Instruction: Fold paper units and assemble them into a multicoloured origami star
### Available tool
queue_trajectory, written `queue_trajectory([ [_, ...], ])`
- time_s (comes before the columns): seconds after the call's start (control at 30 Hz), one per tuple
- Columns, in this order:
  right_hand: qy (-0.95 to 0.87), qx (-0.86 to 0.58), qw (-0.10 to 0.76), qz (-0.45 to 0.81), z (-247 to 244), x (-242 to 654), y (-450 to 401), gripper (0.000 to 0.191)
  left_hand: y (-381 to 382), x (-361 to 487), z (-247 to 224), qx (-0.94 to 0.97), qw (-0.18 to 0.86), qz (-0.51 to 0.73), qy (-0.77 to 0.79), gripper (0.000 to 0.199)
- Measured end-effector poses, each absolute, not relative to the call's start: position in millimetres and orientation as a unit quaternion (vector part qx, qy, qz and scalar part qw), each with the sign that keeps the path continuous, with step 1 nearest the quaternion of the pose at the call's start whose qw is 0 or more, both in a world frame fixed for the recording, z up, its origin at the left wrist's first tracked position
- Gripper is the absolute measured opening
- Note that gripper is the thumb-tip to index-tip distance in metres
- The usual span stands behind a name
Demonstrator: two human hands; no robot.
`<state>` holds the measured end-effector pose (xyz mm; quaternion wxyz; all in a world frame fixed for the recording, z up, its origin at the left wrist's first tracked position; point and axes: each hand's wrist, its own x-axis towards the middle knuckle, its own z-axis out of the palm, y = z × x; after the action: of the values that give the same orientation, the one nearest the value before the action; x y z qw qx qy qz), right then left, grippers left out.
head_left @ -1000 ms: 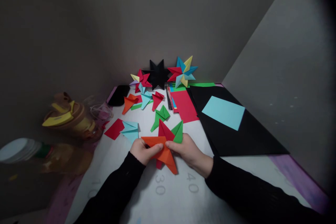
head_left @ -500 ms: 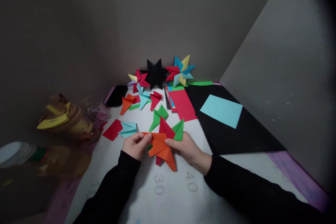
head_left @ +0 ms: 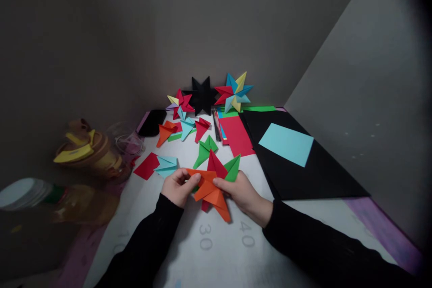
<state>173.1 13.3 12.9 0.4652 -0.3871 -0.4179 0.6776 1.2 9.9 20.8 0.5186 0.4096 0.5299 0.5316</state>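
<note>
Between my two hands is a folded paper star [head_left: 212,195] with orange, red and green points, held above the white mat. My left hand [head_left: 179,185] pinches an orange flap at its left, thumb on top. On the right, my right hand [head_left: 240,190] grips the star with the thumb over its front and the other fingers behind, hidden. Just beyond the star lies a green folded paper piece [head_left: 205,150]. A light blue folded piece [head_left: 166,166] and a red paper sheet [head_left: 147,166] lie near my left hand.
Finished paper stars, one black [head_left: 201,96] and one multicoloured [head_left: 234,92], lean on the back wall. A black board [head_left: 324,175] with a light blue sheet [head_left: 286,143] lies right. A phone [head_left: 153,123], a pot [head_left: 96,153] and a jar [head_left: 79,202] stand left.
The view has shifted slightly. Both hands still hold the star, and the orange flap under my left thumb is tilted a little differently.
</note>
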Motion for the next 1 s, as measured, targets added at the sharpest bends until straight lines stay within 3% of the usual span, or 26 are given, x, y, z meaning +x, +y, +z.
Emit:
queue_trajectory([
  [0.13,-0.436,-0.389,0.470,0.662,11,174,13,0.032,7,7,14,0.432,0.576,0.495,0.487,0.037],
  [0.27,-0.463,-0.370,0.458,0.663,11,173,12,0.032,4,7,13,0.493,0.566,0.407,0.520,0.031],
  [0.47,-0.457,-0.398,0.441,0.662,10,175,16,0.019,8,-2,25,0.437,0.558,0.434,0.557,0.029],
  [0.77,-0.464,-0.426,0.429,0.648,0,181,19,0.042,11,-9,29,0.398,0.561,0.456,0.565,0.026],
  [0.9,-0.426,-0.377,0.462,0.680,6,179,18,0.029,10,-9,26,0.422,0.567,0.440,0.554,0.028],
  [1.0,-0.394,-0.327,0.479,0.713,12,175,16,0.041,7,-5,26,0.451,0.563,0.424,0.548,0.027],
])
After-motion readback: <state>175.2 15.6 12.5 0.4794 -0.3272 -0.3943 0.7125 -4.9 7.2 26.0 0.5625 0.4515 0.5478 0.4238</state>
